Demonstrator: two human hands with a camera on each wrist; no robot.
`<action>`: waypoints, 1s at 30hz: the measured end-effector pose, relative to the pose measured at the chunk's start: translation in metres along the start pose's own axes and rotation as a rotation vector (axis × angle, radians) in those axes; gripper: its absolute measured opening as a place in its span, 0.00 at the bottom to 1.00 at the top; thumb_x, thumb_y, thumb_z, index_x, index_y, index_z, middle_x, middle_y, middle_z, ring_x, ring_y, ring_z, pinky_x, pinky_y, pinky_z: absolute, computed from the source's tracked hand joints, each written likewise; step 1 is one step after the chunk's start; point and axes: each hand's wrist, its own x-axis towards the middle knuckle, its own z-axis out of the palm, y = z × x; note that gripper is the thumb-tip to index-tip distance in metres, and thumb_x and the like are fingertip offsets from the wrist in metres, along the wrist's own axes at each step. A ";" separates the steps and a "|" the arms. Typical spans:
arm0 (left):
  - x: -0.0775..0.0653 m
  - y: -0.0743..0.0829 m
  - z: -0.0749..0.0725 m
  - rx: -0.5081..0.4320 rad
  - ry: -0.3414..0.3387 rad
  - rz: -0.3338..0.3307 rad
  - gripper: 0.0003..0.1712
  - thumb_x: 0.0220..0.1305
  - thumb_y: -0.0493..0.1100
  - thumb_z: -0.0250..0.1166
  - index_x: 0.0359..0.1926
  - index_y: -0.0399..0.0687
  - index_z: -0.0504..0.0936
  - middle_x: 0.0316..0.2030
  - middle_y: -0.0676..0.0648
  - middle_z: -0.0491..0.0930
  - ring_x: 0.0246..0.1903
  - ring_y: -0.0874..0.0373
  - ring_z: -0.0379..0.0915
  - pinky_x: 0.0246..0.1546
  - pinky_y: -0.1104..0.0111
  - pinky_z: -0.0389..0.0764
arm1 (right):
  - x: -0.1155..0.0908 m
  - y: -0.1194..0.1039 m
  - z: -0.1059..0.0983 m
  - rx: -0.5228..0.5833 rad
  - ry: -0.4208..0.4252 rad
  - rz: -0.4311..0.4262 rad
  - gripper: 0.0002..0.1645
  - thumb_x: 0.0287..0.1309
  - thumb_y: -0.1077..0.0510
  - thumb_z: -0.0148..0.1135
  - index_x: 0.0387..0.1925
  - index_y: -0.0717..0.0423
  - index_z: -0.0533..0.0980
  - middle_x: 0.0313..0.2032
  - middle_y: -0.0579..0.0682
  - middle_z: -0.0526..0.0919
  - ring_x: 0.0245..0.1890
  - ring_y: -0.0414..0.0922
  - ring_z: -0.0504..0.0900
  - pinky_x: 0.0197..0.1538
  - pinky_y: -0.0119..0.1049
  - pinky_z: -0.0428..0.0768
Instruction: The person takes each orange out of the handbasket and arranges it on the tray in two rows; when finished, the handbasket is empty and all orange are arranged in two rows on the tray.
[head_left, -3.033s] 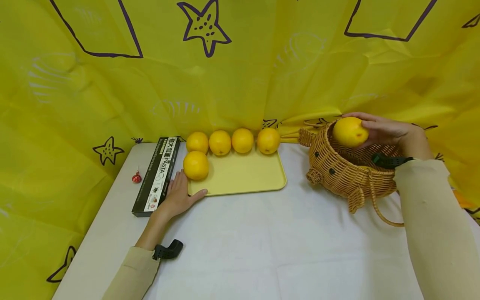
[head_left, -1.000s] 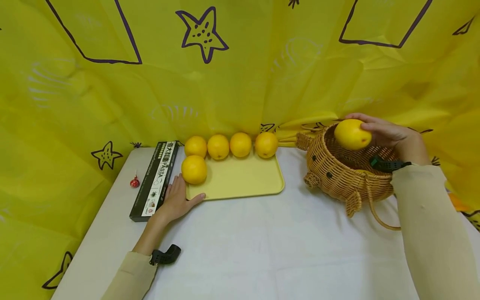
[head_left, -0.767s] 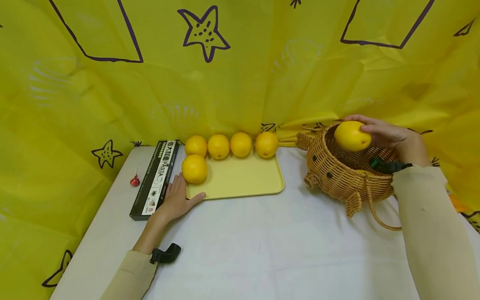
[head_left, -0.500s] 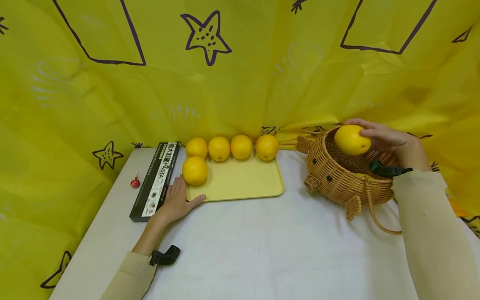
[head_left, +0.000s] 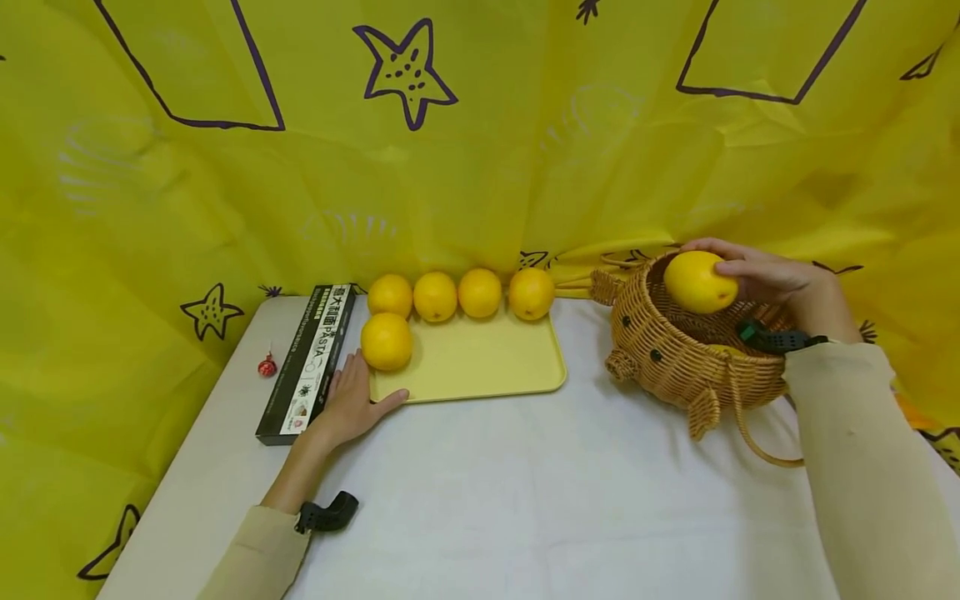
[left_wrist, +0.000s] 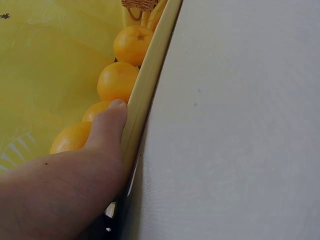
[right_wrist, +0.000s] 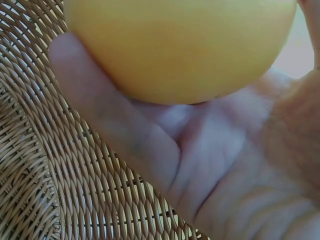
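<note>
My right hand point(head_left: 772, 275) grips an orange point(head_left: 699, 282) at the mouth of a wicker basket point(head_left: 663, 367) with an animal's face. In the right wrist view the orange point(right_wrist: 180, 45) rests against the curled fingers and palm, with woven wicker behind it. My left hand point(head_left: 352, 404) lies at the near left corner of a pale yellow tray point(head_left: 487, 358), its fingers straight along the side and the thumb at the front edge. An orange point(head_left: 386, 342) sits on the tray just beyond those fingertips. A row of several oranges point(head_left: 435, 296) lines the tray's back.
A black and white pasta box point(head_left: 307, 362) lies left of the tray, close to my left hand. Beyond it is a small red lollipop point(head_left: 267, 365). More yellow fruit shows partly inside the basket. A yellow patterned cloth point(head_left: 480, 167) hangs behind the white table point(head_left: 525, 500).
My right hand has sunk slightly with the orange, which has also turned a little in its grip. The left hand stays at the tray corner. The head view has shifted slightly.
</note>
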 end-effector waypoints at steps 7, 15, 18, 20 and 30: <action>0.000 -0.001 0.004 -0.001 0.005 0.001 0.63 0.64 0.64 0.57 0.74 0.32 0.27 0.75 0.29 0.30 0.75 0.34 0.24 0.73 0.40 0.31 | -0.001 -0.001 0.000 0.019 0.075 -0.077 0.28 0.73 0.64 0.30 0.68 0.42 0.62 0.57 0.44 0.75 0.49 0.42 0.82 0.47 0.39 0.86; -0.001 0.000 0.001 0.000 0.012 0.005 0.63 0.64 0.64 0.58 0.74 0.32 0.28 0.75 0.29 0.30 0.75 0.33 0.25 0.73 0.39 0.31 | 0.014 -0.036 0.028 0.094 0.278 -0.219 0.26 0.72 0.64 0.36 0.66 0.47 0.67 0.55 0.49 0.75 0.47 0.46 0.85 0.42 0.44 0.87; -0.001 -0.001 0.000 0.000 0.028 0.010 0.62 0.64 0.64 0.58 0.74 0.32 0.28 0.75 0.29 0.31 0.75 0.33 0.26 0.72 0.39 0.31 | 0.033 -0.055 0.051 0.108 0.356 -0.289 0.26 0.72 0.65 0.39 0.67 0.49 0.67 0.56 0.50 0.73 0.48 0.47 0.84 0.40 0.48 0.87; 0.000 -0.001 -0.001 0.000 0.029 0.011 0.62 0.64 0.64 0.58 0.74 0.33 0.28 0.75 0.29 0.31 0.75 0.33 0.26 0.72 0.39 0.31 | 0.047 -0.062 0.068 0.121 0.405 -0.352 0.25 0.72 0.64 0.41 0.67 0.50 0.66 0.58 0.52 0.70 0.48 0.49 0.83 0.40 0.51 0.86; 0.000 -0.002 0.004 -0.005 0.023 0.010 0.62 0.64 0.63 0.59 0.74 0.32 0.29 0.75 0.28 0.31 0.75 0.32 0.25 0.72 0.39 0.32 | 0.101 -0.062 0.137 0.129 0.495 -0.531 0.29 0.61 0.57 0.64 0.63 0.49 0.69 0.58 0.55 0.65 0.47 0.47 0.82 0.40 0.42 0.87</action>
